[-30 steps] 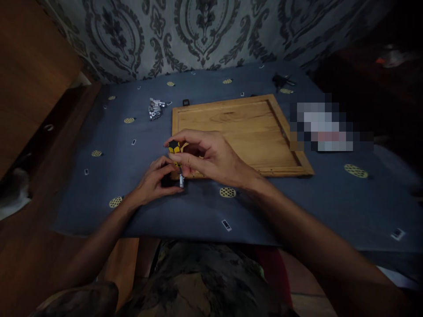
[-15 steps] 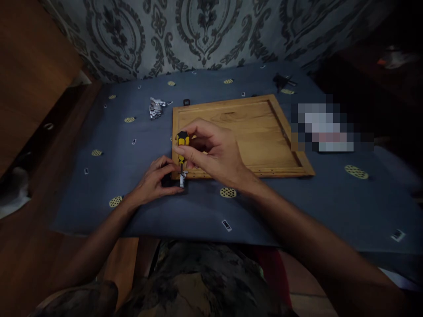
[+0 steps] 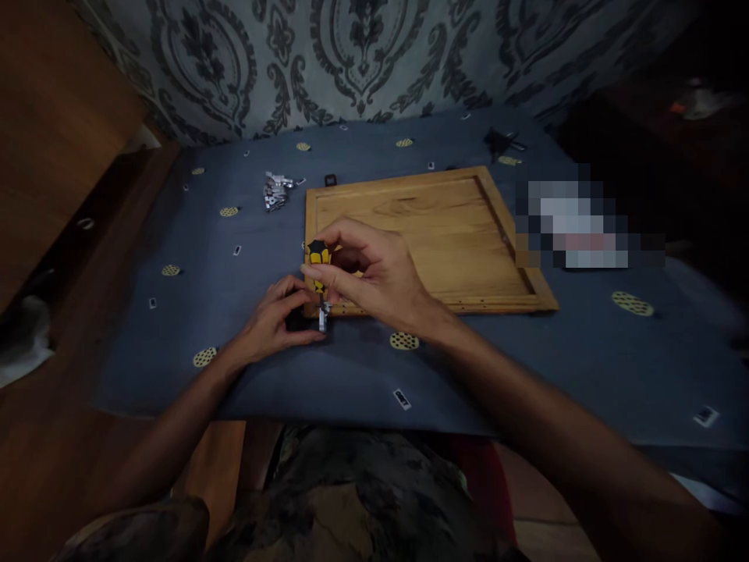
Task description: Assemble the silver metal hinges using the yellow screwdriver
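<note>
A wooden cabinet door (image 3: 433, 234) with a recessed panel lies flat on the cloth-covered table. My right hand (image 3: 374, 273) grips a yellow and black screwdriver (image 3: 317, 254), held nearly upright over the door's near left corner. Its tip points down at a small metal hinge (image 3: 323, 318) at that corner. My left hand (image 3: 278, 318) is closed around the hinge from the left, thumb at its near end and fingers at the door's edge. The exact contact of tip and screw is too small to make out.
A pile of metal hinges (image 3: 276, 192) lies beyond the door's left side. A small dark square object (image 3: 331, 180) sits behind the door's far left corner. At the back right is a dark tool (image 3: 502, 144). A blurred-out object (image 3: 576, 222) lies right of the door.
The top of the screwdriver handle has tilted slightly left and lower, moving with my right hand. My left hand and the hinge stay in place.
</note>
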{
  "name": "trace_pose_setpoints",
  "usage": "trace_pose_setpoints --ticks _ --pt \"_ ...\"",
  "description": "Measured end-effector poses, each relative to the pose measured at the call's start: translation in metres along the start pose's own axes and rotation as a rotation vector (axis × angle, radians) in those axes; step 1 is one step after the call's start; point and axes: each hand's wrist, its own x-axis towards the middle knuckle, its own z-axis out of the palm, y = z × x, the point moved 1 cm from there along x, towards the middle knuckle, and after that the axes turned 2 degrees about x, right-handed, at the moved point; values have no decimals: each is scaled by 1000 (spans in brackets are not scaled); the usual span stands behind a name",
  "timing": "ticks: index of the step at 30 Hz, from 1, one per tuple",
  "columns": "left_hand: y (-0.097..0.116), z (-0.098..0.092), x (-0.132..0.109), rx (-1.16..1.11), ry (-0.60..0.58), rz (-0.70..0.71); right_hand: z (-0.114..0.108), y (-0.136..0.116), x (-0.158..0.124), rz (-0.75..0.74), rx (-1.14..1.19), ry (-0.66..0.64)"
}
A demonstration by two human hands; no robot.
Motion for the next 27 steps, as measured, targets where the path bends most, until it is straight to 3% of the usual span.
trace_pose_setpoints --ticks 16,27 --pt "2 -1 1 -13 -6 -14 -3 -3 0 26 -11 -39" --pt "1 0 0 -14 -5 -26 -6 -3 0 -40 -116 -56"
